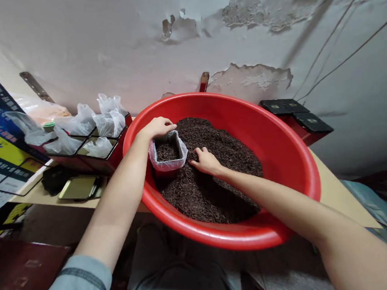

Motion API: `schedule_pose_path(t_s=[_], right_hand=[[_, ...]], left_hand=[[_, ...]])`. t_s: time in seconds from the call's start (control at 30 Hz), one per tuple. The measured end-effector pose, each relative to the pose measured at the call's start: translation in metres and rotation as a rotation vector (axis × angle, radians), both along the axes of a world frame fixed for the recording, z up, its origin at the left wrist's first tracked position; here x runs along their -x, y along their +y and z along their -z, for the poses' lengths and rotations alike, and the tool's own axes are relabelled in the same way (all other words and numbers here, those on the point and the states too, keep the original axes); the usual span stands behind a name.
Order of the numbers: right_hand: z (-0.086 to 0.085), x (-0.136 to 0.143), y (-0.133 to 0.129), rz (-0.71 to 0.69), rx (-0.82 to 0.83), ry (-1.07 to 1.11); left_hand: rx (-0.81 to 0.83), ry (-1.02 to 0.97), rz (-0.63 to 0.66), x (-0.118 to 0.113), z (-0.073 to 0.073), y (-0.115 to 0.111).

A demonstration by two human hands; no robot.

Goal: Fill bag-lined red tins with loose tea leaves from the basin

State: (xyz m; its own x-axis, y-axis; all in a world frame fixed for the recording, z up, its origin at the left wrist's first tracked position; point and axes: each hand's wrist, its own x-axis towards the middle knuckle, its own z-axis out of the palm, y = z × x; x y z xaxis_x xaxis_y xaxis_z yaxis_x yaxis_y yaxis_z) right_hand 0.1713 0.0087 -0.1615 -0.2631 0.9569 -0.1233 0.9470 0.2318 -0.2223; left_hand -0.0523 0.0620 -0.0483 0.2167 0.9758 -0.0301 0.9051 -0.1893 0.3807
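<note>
A large round red plastic basin (309,174) sits on a pale tabletop (343,191) against a peeling wall, holding a broad heap of dark, loose, dried leaf-like material (220,152). Inside the basin, toward its left side, stands a square tin lined with a clear plastic bag (176,164), the bag folded out over the rim and more of the dark material within.

The person's left hand (159,127) rests on the tin's far left edge, fingers over the lined rim; whether they pinch it is unclear. The right hand (207,161) reaches into the heap just to the right of the tin, its fingers slightly curled and parted, touching the loose material.

Left of the basin, a cluster of dark-rimmed square tins (110,155) holds crumpled translucent plastic bags (108,123) that stick up from their openings. Gold-toned rectangular lids (78,187) lie in front of them. Beyond the basin's right side stand red tins with black tops (310,124).
</note>
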Motion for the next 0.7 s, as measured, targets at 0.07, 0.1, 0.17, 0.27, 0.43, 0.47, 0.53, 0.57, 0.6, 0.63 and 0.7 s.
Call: schedule_pose_path(t_s=[0.07,0.1,0.17,0.27,0.43,0.47,0.53,0.57,0.6,0.63,0.7], right_hand=[[-0.002,0.001,0.004,-0.059,0.008,0.006],[-0.003,0.002,0.007,-0.077,0.009,0.008],[-0.007,0.004,0.011,-0.084,0.015,0.026],[-0.015,0.004,0.016,-0.041,0.046,0.115],[-0.042,0.0,0.021,0.049,-0.039,0.434],[-0.05,0.001,0.021,0.066,-0.055,0.523],[-0.065,0.008,0.018,0.099,-0.039,0.713],[-0.072,0.015,0.016,0.11,-0.015,0.811],[-0.078,0.023,0.014,0.111,0.009,0.907],[-0.082,0.033,0.012,0.103,0.023,0.997],[-0.088,0.056,0.009,0.073,0.022,1.138]], left_hand=[[0.004,-0.003,-0.004,0.001,0.0,0.0],[0.006,-0.006,-0.006,0.002,0.001,0.0],[0.023,-0.024,-0.016,0.003,0.003,0.0],[0.117,-0.119,-0.055,0.005,0.01,0.002],[0.187,-0.223,-0.091,0.007,0.023,0.01],[0.195,-0.223,-0.094,0.007,0.024,0.012],[0.211,-0.224,-0.098,0.008,0.026,0.016],[0.216,-0.227,-0.098,0.008,0.027,0.017],[0.218,-0.231,-0.098,0.008,0.027,0.018],[0.216,-0.234,-0.096,0.008,0.026,0.018],[0.205,-0.233,-0.092,0.009,0.026,0.018]])
